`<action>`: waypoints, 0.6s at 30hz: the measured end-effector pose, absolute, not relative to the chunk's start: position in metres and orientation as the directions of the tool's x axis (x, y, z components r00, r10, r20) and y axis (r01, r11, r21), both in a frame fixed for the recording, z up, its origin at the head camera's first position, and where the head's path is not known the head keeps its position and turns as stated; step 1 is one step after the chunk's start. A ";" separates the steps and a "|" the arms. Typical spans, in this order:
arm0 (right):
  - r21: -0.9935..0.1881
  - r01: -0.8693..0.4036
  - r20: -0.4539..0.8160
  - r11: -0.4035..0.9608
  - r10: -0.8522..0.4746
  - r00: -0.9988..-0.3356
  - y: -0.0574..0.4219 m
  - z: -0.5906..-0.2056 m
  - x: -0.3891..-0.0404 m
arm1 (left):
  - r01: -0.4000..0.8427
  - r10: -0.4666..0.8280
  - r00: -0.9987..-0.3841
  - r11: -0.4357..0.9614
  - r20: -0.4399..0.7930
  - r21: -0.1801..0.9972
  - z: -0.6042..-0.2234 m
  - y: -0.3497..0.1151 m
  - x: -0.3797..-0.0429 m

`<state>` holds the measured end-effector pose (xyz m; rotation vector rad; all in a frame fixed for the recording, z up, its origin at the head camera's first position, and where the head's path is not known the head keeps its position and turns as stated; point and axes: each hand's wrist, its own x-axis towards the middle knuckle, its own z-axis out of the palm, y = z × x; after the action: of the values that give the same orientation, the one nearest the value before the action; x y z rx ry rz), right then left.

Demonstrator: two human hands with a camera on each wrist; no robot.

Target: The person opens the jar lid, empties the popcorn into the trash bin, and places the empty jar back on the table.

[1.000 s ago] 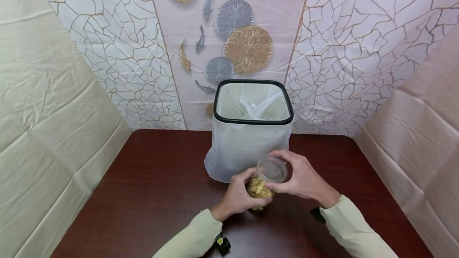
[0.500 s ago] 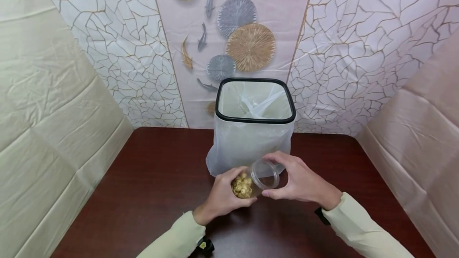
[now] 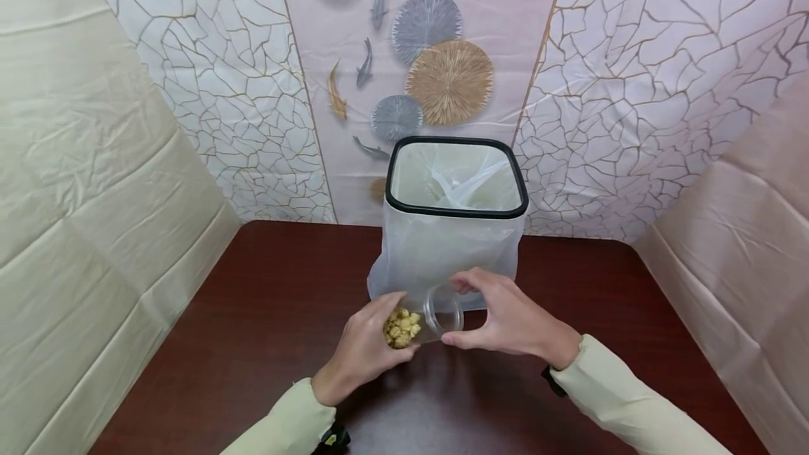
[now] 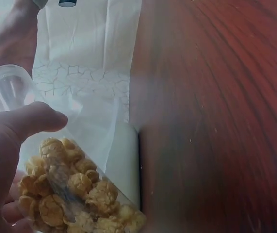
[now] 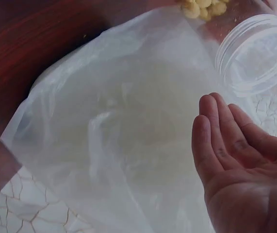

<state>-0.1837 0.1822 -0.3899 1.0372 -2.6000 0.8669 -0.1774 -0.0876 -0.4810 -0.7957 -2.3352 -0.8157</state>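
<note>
In the head view, my left hand (image 3: 363, 343) grips a clear plastic jar (image 3: 422, 314), tipped sideways with its top toward the right. Caramel popcorn (image 3: 401, 328) lies in its lower part; the left wrist view shows the popcorn (image 4: 80, 189) close up behind the clear wall. The jar's clear round top (image 3: 447, 311) faces my right hand (image 3: 505, 318), whose thumb and fingers are spread around it. In the right wrist view, the right hand (image 5: 240, 155) has extended fingers just below the ringed jar top (image 5: 257, 53). Contact there is hard to tell.
A bin with a black rim (image 3: 455, 213) and a white plastic liner (image 3: 442, 251) stands right behind the hands. Dark reddish wood forms the table (image 3: 284, 286). Patterned cloth (image 3: 253, 90) hangs behind, with beige cloth (image 3: 95, 195) at the sides.
The left hand and jar have moved left, and the jar has tipped further onto its side. The right hand has shifted left too, staying beside the jar's top. The head view has shifted slightly.
</note>
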 end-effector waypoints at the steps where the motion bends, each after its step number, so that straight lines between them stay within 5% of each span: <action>1: -0.451 -0.678 0.387 0.580 -0.558 -0.734 0.180 -0.392 -0.184 | 0.667 0.346 -0.682 0.656 0.644 0.354 -0.481 -0.089 -0.176; 18: -0.482 -0.657 0.389 0.580 -0.531 -0.753 0.155 -0.409 -0.185 | 0.655 0.363 -0.636 0.720 0.681 0.229 -0.483 -0.103 -0.172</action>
<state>-0.1847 0.1554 -0.4087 0.9936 -2.6077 0.9197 -0.1725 -0.1035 -0.4828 -0.7689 -2.3054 -0.6198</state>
